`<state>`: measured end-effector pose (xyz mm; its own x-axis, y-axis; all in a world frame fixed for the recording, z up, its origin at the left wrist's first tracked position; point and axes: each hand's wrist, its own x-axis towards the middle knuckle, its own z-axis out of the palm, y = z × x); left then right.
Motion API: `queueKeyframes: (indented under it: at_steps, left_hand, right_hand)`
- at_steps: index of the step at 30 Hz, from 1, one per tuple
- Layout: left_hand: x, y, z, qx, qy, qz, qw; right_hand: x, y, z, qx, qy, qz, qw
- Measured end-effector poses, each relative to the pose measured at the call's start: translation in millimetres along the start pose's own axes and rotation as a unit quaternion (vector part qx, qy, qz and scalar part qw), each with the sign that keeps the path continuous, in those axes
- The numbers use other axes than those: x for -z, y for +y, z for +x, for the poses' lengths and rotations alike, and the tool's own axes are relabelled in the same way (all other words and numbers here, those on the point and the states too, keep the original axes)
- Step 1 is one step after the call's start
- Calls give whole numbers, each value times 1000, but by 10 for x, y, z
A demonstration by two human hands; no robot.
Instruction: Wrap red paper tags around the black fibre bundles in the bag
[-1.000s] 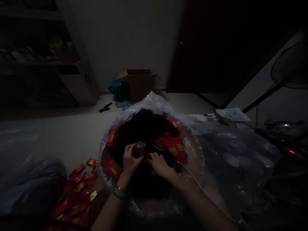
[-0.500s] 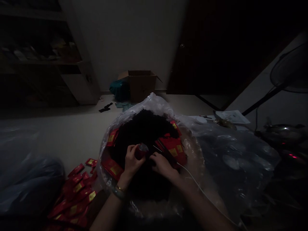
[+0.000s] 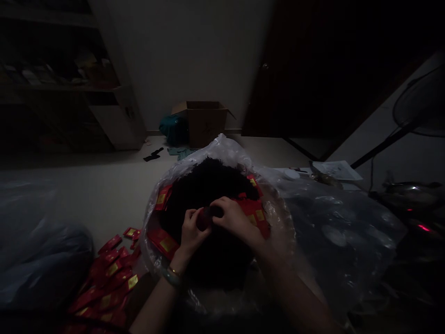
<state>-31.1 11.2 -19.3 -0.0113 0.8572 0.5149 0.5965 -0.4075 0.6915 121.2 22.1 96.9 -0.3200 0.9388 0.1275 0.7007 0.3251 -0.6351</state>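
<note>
My left hand (image 3: 192,231) is closed round a small red packet (image 3: 202,220), its mouth turned to the right. Beside that mouth is my right hand (image 3: 231,217), fingers curled round a dark clump that looks like loose tea leaves; the dim light hides its detail. Both hands are over a heap of dark, shredded tea leaves (image 3: 208,181) in a round container lined with clear plastic (image 3: 224,146). Red packets with yellow labels lie round the heap, some at the left edge (image 3: 163,243) and others at the right (image 3: 259,215).
Many red packets (image 3: 113,273) are piled on the floor at left, near a plastic-wrapped bundle (image 3: 45,260). A clear plastic sheet (image 3: 333,227) spreads to the right. Farther back stand an open cardboard box (image 3: 206,125), a teal bag (image 3: 173,128) and a fan (image 3: 420,104).
My right hand has risen from the dark heap to the packet's mouth. The left hand stays put with the packet. A thin pale cord by the right forearm no longer shows.
</note>
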Motion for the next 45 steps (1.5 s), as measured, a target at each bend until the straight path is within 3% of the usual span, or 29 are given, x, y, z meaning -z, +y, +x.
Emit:
queueKeyframes:
  at_steps: [12, 20, 25, 29, 33, 37, 41, 45]
  left_hand:
    - [-18, -5, -5, -11, 10, 10, 1000]
    - [-13, -11, -6, -8, 10, 4, 1000]
    - [-8, 5, 2, 3, 5, -8, 1000]
    - [7, 11, 26, 9, 43, 2, 999]
    - [33, 4, 50, 8, 108, 17, 994]
    - [50, -3, 61, -6, 131, 32, 991]
    - [58, -2, 56, -5, 141, 51, 989]
    - [53, 13, 45, 4, 131, 48, 990]
  right_hand:
    - [-147, 50, -15, 8, 6, 21, 1000]
    - [-129, 21, -33, 27, 21, 23, 999]
    - [-153, 80, -17, 29, 67, 45, 996]
    - [-288, 309, -13, -15, 113, 65, 991]
    - [-533, 496, 15, -57, 4, 7, 998]
    - [-714, 430, 258, -16, -51, -78, 995]
    - [-740, 317, 602, 26, -124, -162, 979]
    - [-750, 314, 688, 22, -144, -204, 968]
